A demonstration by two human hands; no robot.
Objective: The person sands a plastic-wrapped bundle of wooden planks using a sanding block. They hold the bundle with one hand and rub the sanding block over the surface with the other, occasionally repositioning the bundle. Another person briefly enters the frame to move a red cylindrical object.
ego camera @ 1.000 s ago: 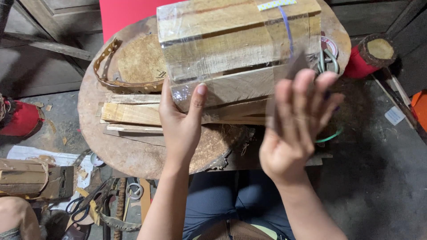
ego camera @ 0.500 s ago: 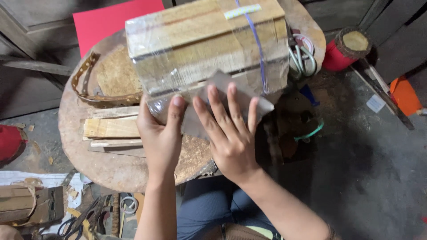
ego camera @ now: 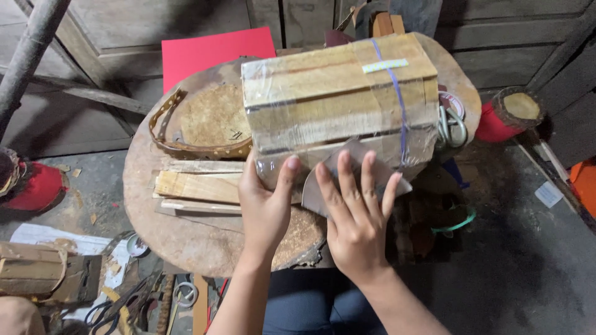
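Observation:
A large wooden block wrapped in clear plastic film [ego camera: 338, 96] rests on a round wooden work table [ego camera: 205, 239]. A blue band runs across its right part. My left hand [ego camera: 267, 198] grips the block's near left corner. My right hand [ego camera: 354, 214] lies flat, fingers spread, pressing a grey sheet piece [ego camera: 357, 164] against the block's near face.
Flat wooden slats [ego camera: 195, 186] lie left of my left hand. A studded leather strap [ego camera: 180, 146] curves over a round tan pad. A red sheet [ego camera: 217, 49] stands behind. Scissors [ego camera: 453, 124] sit at the right; a red drum-like cylinder [ego camera: 506, 115] further right. Scissors and scraps lie on the floor.
My right hand came down from raised at the right onto the grey piece and presses it on the block. The view shifted, moving the block toward centre.

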